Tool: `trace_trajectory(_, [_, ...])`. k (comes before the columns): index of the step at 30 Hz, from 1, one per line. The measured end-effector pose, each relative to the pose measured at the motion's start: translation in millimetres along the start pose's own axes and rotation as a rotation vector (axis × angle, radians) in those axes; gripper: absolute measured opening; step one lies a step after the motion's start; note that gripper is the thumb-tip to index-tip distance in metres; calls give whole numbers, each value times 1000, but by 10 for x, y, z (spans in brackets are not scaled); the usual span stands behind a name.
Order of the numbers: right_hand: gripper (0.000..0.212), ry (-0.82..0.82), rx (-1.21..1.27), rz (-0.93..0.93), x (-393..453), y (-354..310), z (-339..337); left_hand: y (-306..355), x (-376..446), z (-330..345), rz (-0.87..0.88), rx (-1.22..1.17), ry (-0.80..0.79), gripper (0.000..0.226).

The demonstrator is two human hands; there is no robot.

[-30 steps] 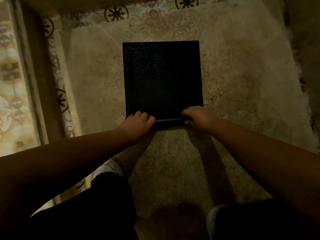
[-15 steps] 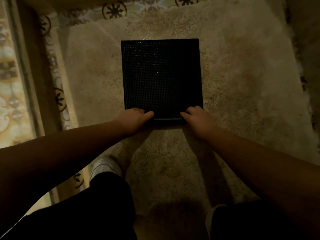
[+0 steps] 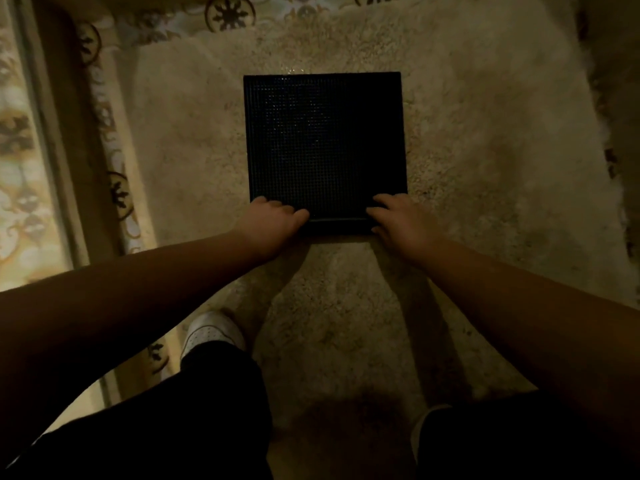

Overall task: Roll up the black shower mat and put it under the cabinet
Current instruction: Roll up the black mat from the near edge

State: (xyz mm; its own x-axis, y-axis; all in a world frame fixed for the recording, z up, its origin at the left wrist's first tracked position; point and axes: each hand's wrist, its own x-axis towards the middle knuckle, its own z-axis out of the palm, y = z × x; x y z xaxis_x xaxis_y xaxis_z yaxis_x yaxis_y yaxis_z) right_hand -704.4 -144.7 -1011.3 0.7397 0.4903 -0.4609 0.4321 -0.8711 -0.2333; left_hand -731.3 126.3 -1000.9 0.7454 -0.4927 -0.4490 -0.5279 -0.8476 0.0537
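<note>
The black shower mat (image 3: 323,140) lies flat on a beige shaggy rug (image 3: 485,161), its studded surface facing up. Its near edge is curled into a thin roll between my hands. My left hand (image 3: 273,223) grips the near left corner with fingers curled over the roll. At the near right corner my right hand (image 3: 398,221) holds the same roll, fingers on top of the mat. No cabinet shows in the head view.
Patterned floor tiles (image 3: 228,12) run along the top and left of the rug. A raised sill or threshold (image 3: 62,168) runs down the left side. My white shoe (image 3: 211,332) and dark trouser legs fill the bottom of the view.
Both hands have moved slightly away from me along the mat, and the rolled near edge has advanced with them, leaving a little less of the mat flat.
</note>
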Motion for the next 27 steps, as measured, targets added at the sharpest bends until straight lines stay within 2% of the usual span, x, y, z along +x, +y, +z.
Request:
trace_trajectory(2, [46,64,-128,0,-76,-57,70,14,-1,20,-7,31,0,44])
trace_trajectory(5, [58,14,-262,25,-83,-114,73,77,-3,64,-25,90,-10,53])
trace_trajectory(9, [59,3,-401,-28,-46,-72,-13,84,23,46,-51,112,21,51])
trace_trajectory(17, [62,-81,-351,-60,123,-31,-152,41,126,-24,-38,96,-14,34])
trace_trajectory(22, [53,-127,-361,-95,91,12,-100,20,123,-62,0,64,-4,26])
trace_trajectory(27, [49,-79,-395,-92,88,-113,-79,32,159,-151,-8,19,-63,24])
